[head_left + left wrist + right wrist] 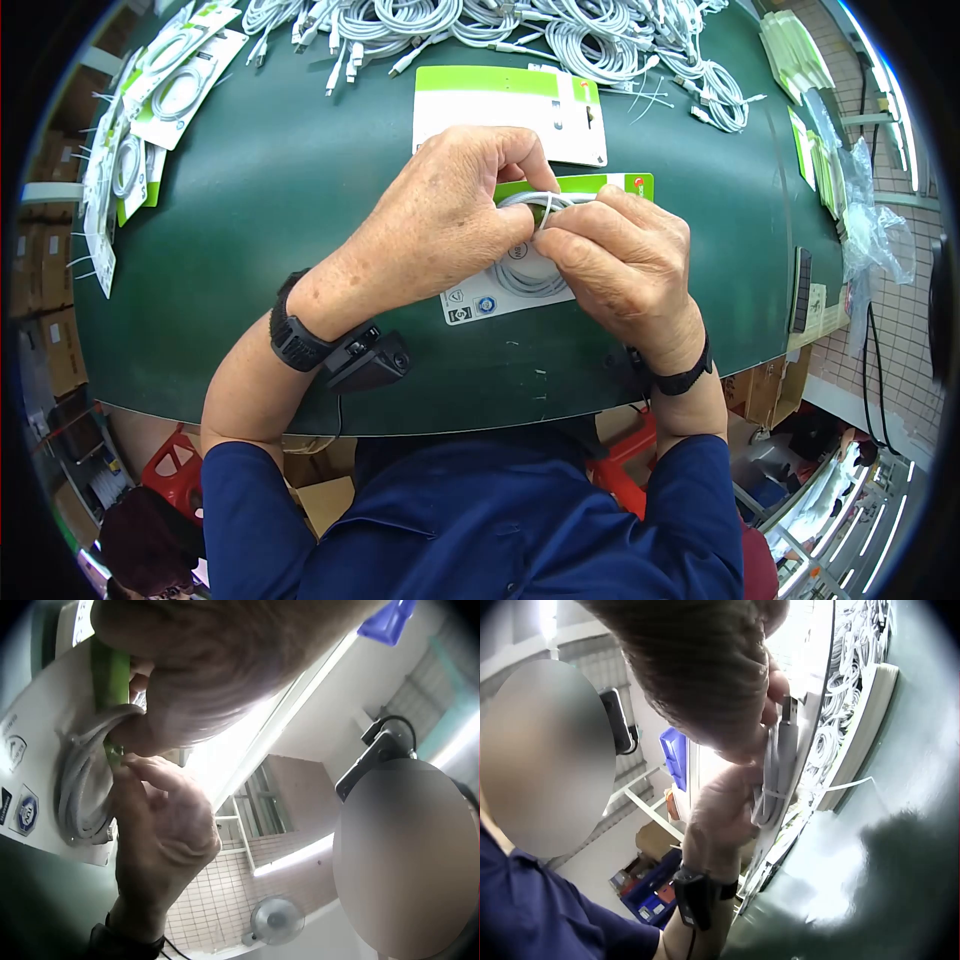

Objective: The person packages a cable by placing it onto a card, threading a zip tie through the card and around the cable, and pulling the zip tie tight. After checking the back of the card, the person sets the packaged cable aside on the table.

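left hand [440, 225]: on my feed its grip is curled over the top of the coiled cable [522, 282], pinching it.
right hand [625, 265]: grip pinches the thin white tie [545, 213], touching the left fingertips.
backing card [468, 303]: flat on the tabletop [300, 180] under both grips, with the cable on it.
past the grips: a second card [500, 110], then a heap of loose cables [520, 30].

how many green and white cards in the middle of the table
2. One card under the left hand and right hand, coiled cable on it; a second card just beyond, bare, perhaps a stack hiding more.
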`<state>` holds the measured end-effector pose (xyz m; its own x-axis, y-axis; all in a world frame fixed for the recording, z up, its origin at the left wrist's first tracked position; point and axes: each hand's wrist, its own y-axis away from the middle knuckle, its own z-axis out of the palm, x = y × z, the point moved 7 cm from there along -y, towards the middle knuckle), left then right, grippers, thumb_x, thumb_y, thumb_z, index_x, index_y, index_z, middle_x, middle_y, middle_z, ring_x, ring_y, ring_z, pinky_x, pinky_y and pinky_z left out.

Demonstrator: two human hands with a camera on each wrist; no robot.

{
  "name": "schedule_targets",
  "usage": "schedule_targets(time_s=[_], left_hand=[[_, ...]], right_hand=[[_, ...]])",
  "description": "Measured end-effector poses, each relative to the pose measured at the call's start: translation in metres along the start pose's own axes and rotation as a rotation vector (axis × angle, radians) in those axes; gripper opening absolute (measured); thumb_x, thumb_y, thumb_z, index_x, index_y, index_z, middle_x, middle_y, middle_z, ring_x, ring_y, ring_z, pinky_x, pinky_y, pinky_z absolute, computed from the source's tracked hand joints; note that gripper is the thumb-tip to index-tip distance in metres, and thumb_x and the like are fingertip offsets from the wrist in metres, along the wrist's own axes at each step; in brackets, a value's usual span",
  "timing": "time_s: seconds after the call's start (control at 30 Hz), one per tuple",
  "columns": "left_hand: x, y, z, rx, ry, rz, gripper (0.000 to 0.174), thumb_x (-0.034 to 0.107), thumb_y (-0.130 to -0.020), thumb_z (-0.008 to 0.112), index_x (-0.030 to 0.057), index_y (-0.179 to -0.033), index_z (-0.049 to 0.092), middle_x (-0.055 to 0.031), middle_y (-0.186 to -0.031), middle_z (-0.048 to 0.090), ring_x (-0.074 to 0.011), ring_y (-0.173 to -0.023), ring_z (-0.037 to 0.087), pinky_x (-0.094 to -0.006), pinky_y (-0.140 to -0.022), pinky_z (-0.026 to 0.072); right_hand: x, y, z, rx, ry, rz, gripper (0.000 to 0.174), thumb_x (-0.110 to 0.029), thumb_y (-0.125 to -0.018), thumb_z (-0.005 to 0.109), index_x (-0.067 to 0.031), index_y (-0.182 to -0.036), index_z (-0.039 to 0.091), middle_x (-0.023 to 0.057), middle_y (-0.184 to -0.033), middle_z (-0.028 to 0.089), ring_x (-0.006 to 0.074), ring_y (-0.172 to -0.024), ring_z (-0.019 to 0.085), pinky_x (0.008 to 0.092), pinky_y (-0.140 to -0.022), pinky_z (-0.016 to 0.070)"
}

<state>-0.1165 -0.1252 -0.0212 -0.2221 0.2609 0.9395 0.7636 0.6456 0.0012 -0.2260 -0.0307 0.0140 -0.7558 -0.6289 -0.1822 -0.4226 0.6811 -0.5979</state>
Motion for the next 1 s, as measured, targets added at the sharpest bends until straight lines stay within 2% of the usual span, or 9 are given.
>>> schedule_targets(time_s=[0.2,0.27,0.37,0.4,0.5,0.67,0.8,0.93,1.0], left_hand=[[-0.002,-0.005,-0.01,0.031,0.199,0.047,0.019,-0.006,-0.081,0.058,-0.005,-0.096,0.07,-0.0072,-0.094,0.072,-0.01,-0.092,0.065,-0.0274,-0.087,0.055],[0.001,-0.004,-0.01,0.019,0.246,0.028,0.019,-0.007,-0.081,0.058,-0.0048,-0.096,0.07,-0.0075,-0.096,0.072,-0.0113,-0.094,0.066,-0.0284,-0.09,0.0553],[0.009,-0.002,-0.011,0.011,0.253,0.053,0.02,-0.009,-0.081,0.058,-0.0044,-0.097,0.069,-0.0077,-0.099,0.072,-0.0127,-0.098,0.067,-0.0297,-0.095,0.0554],[0.013,-0.001,-0.011,0.008,0.244,0.072,0.021,-0.01,-0.08,0.058,-0.0042,-0.097,0.069,-0.0077,-0.1,0.072,-0.013,-0.099,0.068,-0.0302,-0.097,0.0553],[0.025,0.004,-0.011,0.022,0.288,0.073,0.023,-0.011,-0.08,0.058,-0.0036,-0.098,0.069,-0.0077,-0.103,0.072,-0.0139,-0.101,0.068,-0.0309,-0.099,0.0545],[0.029,0.008,-0.012,0.028,0.223,0.096,0.027,-0.014,-0.078,0.059,-0.0023,-0.1,0.07,-0.0069,-0.106,0.072,-0.0144,-0.104,0.068,-0.0323,-0.102,0.0538],[0.034,0.009,-0.009,0.038,0.141,0.128,0.028,-0.016,-0.077,0.059,-0.0026,-0.1,0.071,-0.0073,-0.108,0.071,-0.015,-0.105,0.068,-0.032,-0.102,0.0538],[0.031,0.008,-0.007,0.027,0.088,0.115,0.028,-0.016,-0.078,0.06,-0.0031,-0.1,0.07,-0.0078,-0.109,0.07,-0.0155,-0.106,0.068,-0.0314,-0.101,0.0541],[0.027,0.008,-0.004,0.011,0.089,0.091,0.028,-0.016,-0.078,0.06,-0.0032,-0.1,0.069,-0.008,-0.109,0.07,-0.0158,-0.107,0.068,-0.0313,-0.101,0.0543]], right_hand=[[0.031,0.003,-0.044,0.282,-0.139,0.251,0.017,0.005,-0.088,0.075,-0.0035,-0.102,0.074,0.0118,-0.103,0.077,0.0162,-0.074,0.072,0.026,-0.067,0.0589],[0.064,0.022,-0.059,0.547,-0.311,0.464,0.01,0.002,-0.095,0.071,-0.0006,-0.104,0.073,0.0097,-0.101,0.077,0.0099,-0.079,0.07,0.0236,-0.069,0.0575],[0.097,0.039,-0.053,0.551,-0.505,0.794,0.008,0.001,-0.099,0.066,0.0009,-0.105,0.072,0.0103,-0.103,0.077,0.008,-0.082,0.07,0.0222,-0.071,0.0568],[0.102,0.039,-0.041,0.463,-0.613,0.813,0.014,-0.007,-0.099,0.07,0.0009,-0.11,0.073,0.0117,-0.107,0.076,0.0109,-0.087,0.07,0.024,-0.077,0.0572],[0.087,0.029,-0.012,0.086,-0.818,0.541,0.043,-0.019,-0.093,0.079,-0.0006,-0.13,0.066,0.0127,-0.121,0.072,0.0151,-0.099,0.071,0.0278,-0.085,0.059],[0.065,0.082,0.056,0.091,-1.759,0.93,0.085,-0.026,-0.086,0.084,-0.0094,-0.157,0.04,0.0129,-0.144,0.06,0.0225,-0.127,0.062,0.0386,-0.105,0.0542],[0.071,0.088,0.057,-0.006,-1.489,0.652,0.098,-0.019,-0.078,0.087,-0.0135,-0.16,0.034,0.0122,-0.151,0.055,0.0264,-0.135,0.057,0.0409,-0.111,0.0495],[0.077,0.081,0.057,-0.084,-1.527,0.624,0.102,-0.014,-0.071,0.091,-0.0118,-0.158,0.038,0.01,-0.147,0.056,0.0225,-0.13,0.058,0.0359,-0.107,0.0515],[0.077,0.077,0.053,-0.115,-1.362,0.647,0.093,-0.014,-0.067,0.092,-0.0079,-0.148,0.048,0.0078,-0.134,0.062,0.0166,-0.118,0.061,0.0312,-0.099,0.0535]])
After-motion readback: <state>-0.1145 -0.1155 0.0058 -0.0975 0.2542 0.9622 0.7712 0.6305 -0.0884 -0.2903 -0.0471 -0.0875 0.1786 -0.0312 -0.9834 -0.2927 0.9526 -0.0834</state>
